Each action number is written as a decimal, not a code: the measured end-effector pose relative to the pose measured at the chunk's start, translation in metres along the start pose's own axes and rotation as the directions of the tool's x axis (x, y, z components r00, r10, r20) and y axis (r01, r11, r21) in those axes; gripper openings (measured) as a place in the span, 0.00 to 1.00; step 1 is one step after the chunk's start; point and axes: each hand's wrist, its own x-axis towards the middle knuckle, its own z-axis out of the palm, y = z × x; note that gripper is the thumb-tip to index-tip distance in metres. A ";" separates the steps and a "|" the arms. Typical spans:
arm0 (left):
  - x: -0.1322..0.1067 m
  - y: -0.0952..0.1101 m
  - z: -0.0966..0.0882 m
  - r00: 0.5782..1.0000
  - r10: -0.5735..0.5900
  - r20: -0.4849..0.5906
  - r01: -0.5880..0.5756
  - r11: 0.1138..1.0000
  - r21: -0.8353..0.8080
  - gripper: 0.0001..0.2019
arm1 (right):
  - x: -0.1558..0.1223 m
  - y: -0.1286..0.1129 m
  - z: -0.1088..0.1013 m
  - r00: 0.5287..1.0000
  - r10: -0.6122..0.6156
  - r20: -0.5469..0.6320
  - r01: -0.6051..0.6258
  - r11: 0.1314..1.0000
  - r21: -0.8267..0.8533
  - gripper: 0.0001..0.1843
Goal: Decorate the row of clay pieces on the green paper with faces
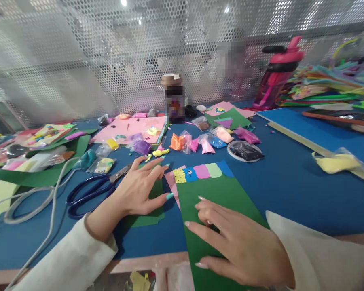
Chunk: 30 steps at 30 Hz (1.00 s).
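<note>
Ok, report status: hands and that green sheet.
Left hand open, flat on small green scrap. Right hand open, flat on green sheet, coloured shapes along its top edge. Scissors close beside left hand.

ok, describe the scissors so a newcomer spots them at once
On the blue table, look just left of the left hand. The scissors lie flat there. Dark blue loop handles and metal blades set them apart from green paper and grey cable.

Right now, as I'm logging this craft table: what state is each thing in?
Left hand: open, flat on small green paper piece.
Right hand: open, flat on long green card sheet.
Blue-handled metal scissors: blades together, lying flat.
Brown-lidded jar: upright, lid on.
</note>
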 end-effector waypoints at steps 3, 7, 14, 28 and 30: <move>0.000 -0.001 0.001 1.000 0.007 0.014 -0.007 1.000 0.008 0.22 | 0.000 0.000 -0.001 1.000 -0.011 0.003 0.011 1.000 0.000 0.23; 0.000 0.000 0.001 1.000 0.008 0.013 -0.008 1.000 -0.002 0.22 | 0.000 -0.001 -0.003 1.000 -0.009 0.008 0.009 1.000 0.005 0.22; 0.000 -0.003 -0.001 0.994 -0.018 -0.108 0.003 0.991 -0.136 0.18 | 0.002 0.001 -0.005 0.999 -0.029 0.024 0.028 0.999 0.027 0.21; 0.000 0.026 -0.002 0.977 0.141 -0.158 -0.175 0.958 -0.228 0.36 | 0.004 0.004 -0.022 0.999 -0.026 -0.042 0.034 0.979 0.203 0.10; 0.000 0.026 -0.002 0.978 0.140 -0.155 -0.170 0.965 -0.199 0.38 | 0.009 0.012 -0.026 0.997 -0.083 0.009 0.079 0.976 0.204 0.08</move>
